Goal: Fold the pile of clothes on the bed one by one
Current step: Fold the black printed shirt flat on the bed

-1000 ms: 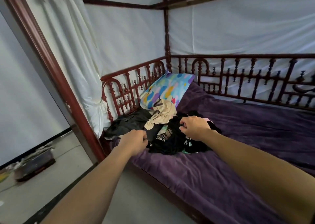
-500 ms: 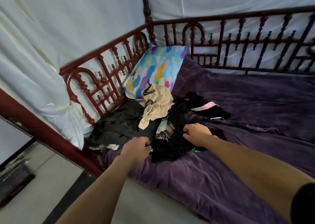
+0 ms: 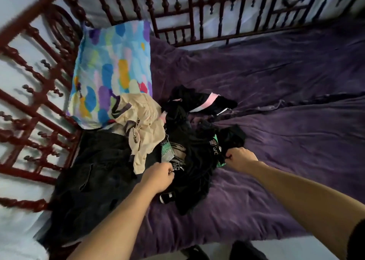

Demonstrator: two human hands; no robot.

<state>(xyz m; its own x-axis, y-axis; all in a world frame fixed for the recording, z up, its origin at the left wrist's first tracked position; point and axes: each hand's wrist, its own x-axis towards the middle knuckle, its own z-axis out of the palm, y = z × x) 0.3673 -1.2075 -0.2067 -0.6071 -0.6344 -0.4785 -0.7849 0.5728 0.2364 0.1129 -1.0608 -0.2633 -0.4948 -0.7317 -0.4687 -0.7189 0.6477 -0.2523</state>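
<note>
Early stage judged: nothing folded was seen on bed (image 3: 276,105). One black printed garment (image 3: 197,160) was gripped by left hand (image 3: 158,177) and right hand (image 3: 240,159), fingers curled. Left unfolded: beige garment (image 3: 144,125), dark garment (image 3: 94,172).

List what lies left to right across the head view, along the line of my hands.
From the left: crumpled dark grey garment → left hand → black printed garment, pinched by both hands → right hand → purple velvety bedcover.
</note>
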